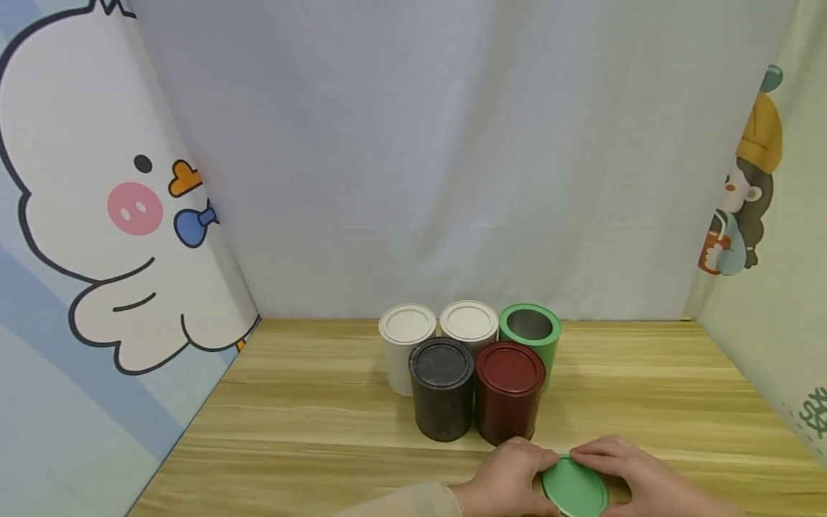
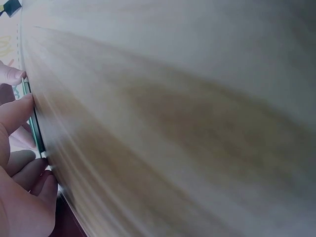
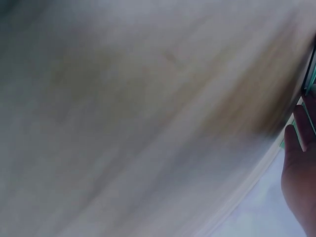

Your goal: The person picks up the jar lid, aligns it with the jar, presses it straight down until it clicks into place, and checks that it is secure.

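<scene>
A round green lid (image 1: 575, 488) lies low over the wooden table near the front edge of the head view. From its left side my left hand (image 1: 507, 477) holds the rim between thumb and fingers. My right hand (image 1: 646, 477) grips the opposite side of the same lid. Seen edge-on in the left wrist view, the lid (image 2: 35, 123) is a thin green strip beside the fingers. At the margin of the right wrist view, the right hand (image 3: 301, 163) is only partly visible. Behind the lid stands a green can (image 1: 552, 355), uncovered, with its dark inside showing.
Beside the green can stand two white cans (image 1: 400, 362) (image 1: 469, 323) with lids on. In front of them are a lidded black can (image 1: 442, 402) and a lidded dark red can (image 1: 507, 406). A pale curtain (image 1: 452, 158) hangs behind the wooden table (image 1: 291, 431).
</scene>
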Tool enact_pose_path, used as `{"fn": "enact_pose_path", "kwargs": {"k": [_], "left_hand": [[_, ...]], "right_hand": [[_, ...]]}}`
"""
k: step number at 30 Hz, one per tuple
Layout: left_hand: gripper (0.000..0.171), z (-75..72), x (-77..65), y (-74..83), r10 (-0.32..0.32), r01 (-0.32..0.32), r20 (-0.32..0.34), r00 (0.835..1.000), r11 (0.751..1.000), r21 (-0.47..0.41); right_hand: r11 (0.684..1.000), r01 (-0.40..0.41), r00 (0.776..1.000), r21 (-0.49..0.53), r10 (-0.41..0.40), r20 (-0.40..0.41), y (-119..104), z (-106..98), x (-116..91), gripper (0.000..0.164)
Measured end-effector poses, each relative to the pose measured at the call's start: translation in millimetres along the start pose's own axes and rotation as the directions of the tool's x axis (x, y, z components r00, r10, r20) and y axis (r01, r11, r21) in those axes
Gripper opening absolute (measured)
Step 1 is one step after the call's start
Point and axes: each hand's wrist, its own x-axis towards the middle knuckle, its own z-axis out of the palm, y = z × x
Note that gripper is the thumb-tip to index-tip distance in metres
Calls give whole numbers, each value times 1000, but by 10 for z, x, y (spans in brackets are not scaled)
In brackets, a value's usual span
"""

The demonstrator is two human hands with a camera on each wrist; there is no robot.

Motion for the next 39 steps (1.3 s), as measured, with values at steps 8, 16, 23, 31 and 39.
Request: {"fn": "enact_pose_path", "kwargs": {"k": [8, 16, 23, 31, 39], "left_hand": [[36, 11, -5, 1, 52, -50, -54, 997, 998, 46], [45, 5, -37, 3, 27, -26, -47, 999, 999, 33], [57, -42, -48, -16, 3, -3, 5, 1000, 999, -39], [56, -71, -54, -17, -1, 0, -3, 1000, 997, -78], [57, -170, -63, 21, -30, 23, -64, 997, 993, -114]], "right_hand": [[999, -30, 1000, 43, 30, 10, -35, -1, 15, 69], [985, -53, 998, 166, 46, 46, -18, 7, 0, 65], [980, -47, 997, 192, 35, 63, -21, -1, 9, 61], [986, -59, 997, 158, 52, 49, -54, -26, 25, 60], [991, -38, 999, 130, 38, 4, -85, -115, 57, 67]]}}
